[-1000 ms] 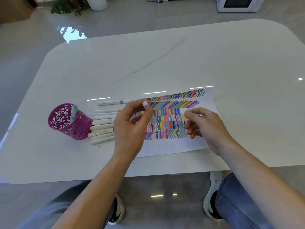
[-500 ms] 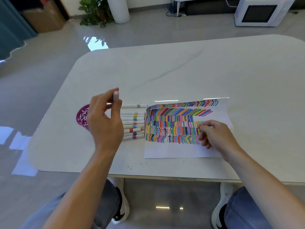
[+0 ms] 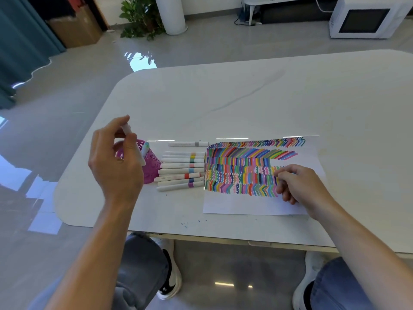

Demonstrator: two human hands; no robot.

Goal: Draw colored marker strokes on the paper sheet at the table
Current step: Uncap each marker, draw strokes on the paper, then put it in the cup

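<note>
Seemingly, in the head view, a marker (image 3: 134, 146) is pinched between thumb and fingers of the left hand (image 3: 116, 166), just above the pink cup (image 3: 152, 166). If it is meant for the cup, it should be kept steep and aimed at the mouth, so the cup is not tipped. The right hand (image 3: 299, 184) rests curled on the paper (image 3: 257, 204), over the coloured rows; whether anything is pinched cannot be told. More markers (image 3: 182, 170) are laid between cup and paper on the glossy white tabletop (image 3: 245, 104). A plant (image 3: 140, 19) and a microwave (image 3: 366, 17) are seen on the floor beyond.
</note>
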